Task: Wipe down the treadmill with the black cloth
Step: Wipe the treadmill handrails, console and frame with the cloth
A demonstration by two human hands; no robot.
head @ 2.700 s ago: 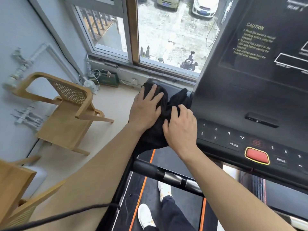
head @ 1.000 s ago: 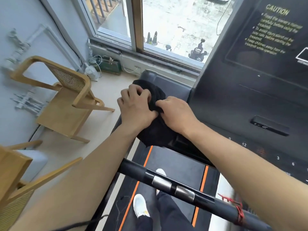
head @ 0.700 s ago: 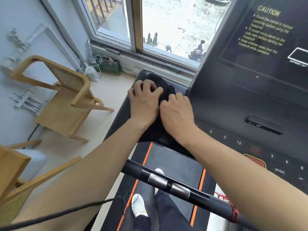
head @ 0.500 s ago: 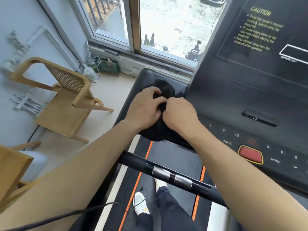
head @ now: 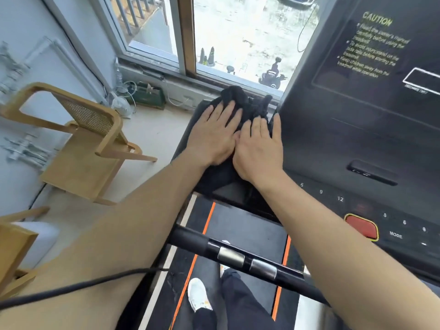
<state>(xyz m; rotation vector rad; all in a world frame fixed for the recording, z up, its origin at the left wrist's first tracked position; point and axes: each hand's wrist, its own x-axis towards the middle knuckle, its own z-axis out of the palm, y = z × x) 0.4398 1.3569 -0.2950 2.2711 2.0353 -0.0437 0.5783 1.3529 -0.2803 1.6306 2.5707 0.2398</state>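
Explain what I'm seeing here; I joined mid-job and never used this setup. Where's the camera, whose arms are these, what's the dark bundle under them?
One wide-angle camera sits on a person's head, looking down. No robot: the arms are that person's. The left hand and right hand lie flat, side by side, fingers straight, pressing the black cloth onto the treadmill, on the ledge left of its console. Nothing is gripped. Below run the handlebar and belt, with the person's legs. A wooden chair stands at left.
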